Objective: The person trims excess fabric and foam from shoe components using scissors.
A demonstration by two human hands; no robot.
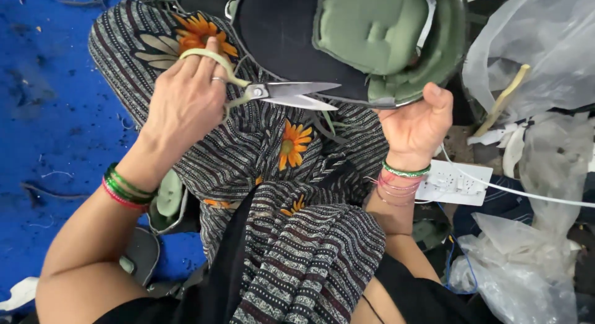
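Observation:
My left hand (184, 104) grips a pair of scissors (282, 93) by their pale green handles; the blades are open and point right, toward the edge of a black fabric piece (279, 32). That piece carries a padded green insert (372, 29) and rests over my lap. My right hand (416, 127) holds the piece from below at its lower right rim, thumb up against the green edge. My legs are covered by striped cloth with orange flowers (291, 194).
A blue mat (49, 113) with thread scraps lies on the left. A white power strip (455, 183) with a white cable sits at right. Clear plastic bags (533, 45) pile up on the right. More green and black pieces (164, 203) lie by my left arm.

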